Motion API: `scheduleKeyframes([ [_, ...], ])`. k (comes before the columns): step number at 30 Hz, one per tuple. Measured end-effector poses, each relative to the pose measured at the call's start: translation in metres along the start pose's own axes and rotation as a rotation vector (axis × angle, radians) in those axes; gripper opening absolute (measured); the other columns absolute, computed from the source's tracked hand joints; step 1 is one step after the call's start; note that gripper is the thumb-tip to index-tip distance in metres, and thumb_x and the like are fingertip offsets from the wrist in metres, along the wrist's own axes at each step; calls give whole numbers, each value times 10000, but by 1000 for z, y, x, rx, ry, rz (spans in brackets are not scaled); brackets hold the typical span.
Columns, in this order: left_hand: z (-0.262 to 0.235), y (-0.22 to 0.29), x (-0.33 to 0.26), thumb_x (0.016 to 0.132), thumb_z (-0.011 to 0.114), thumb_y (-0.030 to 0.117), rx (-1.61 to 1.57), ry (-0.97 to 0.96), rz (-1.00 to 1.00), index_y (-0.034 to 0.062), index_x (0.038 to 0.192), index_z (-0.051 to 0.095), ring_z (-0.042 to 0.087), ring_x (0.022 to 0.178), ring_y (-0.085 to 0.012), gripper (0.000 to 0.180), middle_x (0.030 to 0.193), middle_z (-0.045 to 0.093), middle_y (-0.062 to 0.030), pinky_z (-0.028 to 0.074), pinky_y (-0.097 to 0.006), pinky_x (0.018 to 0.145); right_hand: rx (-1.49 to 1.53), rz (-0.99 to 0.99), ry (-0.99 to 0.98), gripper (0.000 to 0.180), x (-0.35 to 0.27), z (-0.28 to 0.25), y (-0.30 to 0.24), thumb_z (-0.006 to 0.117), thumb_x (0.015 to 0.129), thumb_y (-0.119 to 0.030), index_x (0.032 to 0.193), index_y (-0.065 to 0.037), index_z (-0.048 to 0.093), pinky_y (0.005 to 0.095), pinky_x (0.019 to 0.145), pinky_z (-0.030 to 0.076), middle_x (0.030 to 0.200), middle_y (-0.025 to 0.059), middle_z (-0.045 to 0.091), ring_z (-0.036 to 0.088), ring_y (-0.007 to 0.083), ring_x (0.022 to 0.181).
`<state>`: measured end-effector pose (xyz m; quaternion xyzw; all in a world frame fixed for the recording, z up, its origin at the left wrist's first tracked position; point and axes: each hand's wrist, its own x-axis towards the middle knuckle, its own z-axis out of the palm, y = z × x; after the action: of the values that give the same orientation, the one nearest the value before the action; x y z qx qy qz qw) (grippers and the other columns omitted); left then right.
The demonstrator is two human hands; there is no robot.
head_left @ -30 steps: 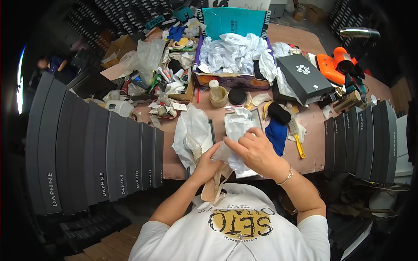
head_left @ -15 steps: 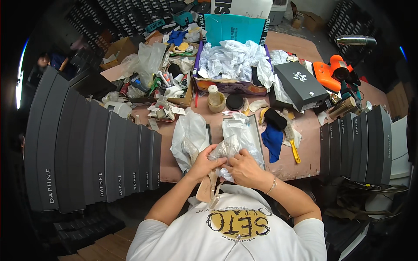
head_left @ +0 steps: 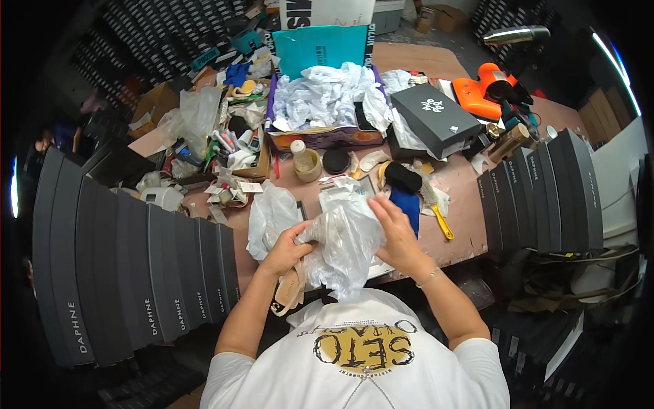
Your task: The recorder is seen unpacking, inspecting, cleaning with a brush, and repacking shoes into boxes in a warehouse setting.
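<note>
My left hand is closed round a beige sandal. The sandal's sole end hangs below that hand, and its upper part is covered by a loose, crinkled sheet of translucent white wrapping. My right hand is at the right edge of the wrapping, fingers stretched out and thumb apart, fingertips touching the sheet. Left of my hands, a second piece of white wrapping lies over an open shoe box. Another box is partly hidden under the sheet.
Dark grey shoe boxes stand in a row on the left, more on the right. Behind are a carton of crumpled paper, a glue jar, a black round tin, a yellow-handled brush and an orange heat tool.
The wrapping, bunched small between my hands before, is now spread out over the sandal. My right hand has moved apart from the left and its fingers have straightened. The whole view has shifted.
</note>
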<state>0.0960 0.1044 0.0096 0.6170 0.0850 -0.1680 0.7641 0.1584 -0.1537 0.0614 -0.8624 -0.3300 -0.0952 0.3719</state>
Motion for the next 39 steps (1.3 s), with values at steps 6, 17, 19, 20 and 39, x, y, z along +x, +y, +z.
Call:
scheduleKeyframes([
  [6,-17,12,-9,697,524,-78,408,49,122,28,1244,559,573,1045,-135,558,1131,627,-73,441,-255,906,38,-34,63,275,-20,3,50,616,753,29,1022,-26,593,343,597,489,816,129,611,617,284,677],
  [17,16,45,-24,617,560,-65,852,25,452,35,1187,587,612,1023,-297,579,1074,636,-151,461,-330,910,244,226,-541,562,-2,18,39,765,742,-298,1149,14,536,387,935,426,1149,191,585,551,330,1082],
  [19,8,47,-23,627,554,-71,852,110,398,27,1192,578,606,1035,-306,574,1101,624,-163,456,-339,918,404,520,-529,450,-14,20,57,757,762,-234,1091,2,560,342,885,449,1082,140,612,580,242,1013],
  [20,6,43,-26,632,550,-74,845,160,362,23,1194,574,603,1041,-310,572,1115,617,-169,454,-343,922,596,596,-414,410,-24,17,59,748,774,-207,1081,-5,565,320,864,454,1059,115,615,582,201,984],
  [39,35,-25,8,697,526,-72,175,321,173,-28,1228,522,596,969,-157,533,1068,624,-97,463,-258,858,308,93,154,105,-12,18,42,661,727,-77,777,-5,604,332,681,468,885,121,533,563,267,771],
])
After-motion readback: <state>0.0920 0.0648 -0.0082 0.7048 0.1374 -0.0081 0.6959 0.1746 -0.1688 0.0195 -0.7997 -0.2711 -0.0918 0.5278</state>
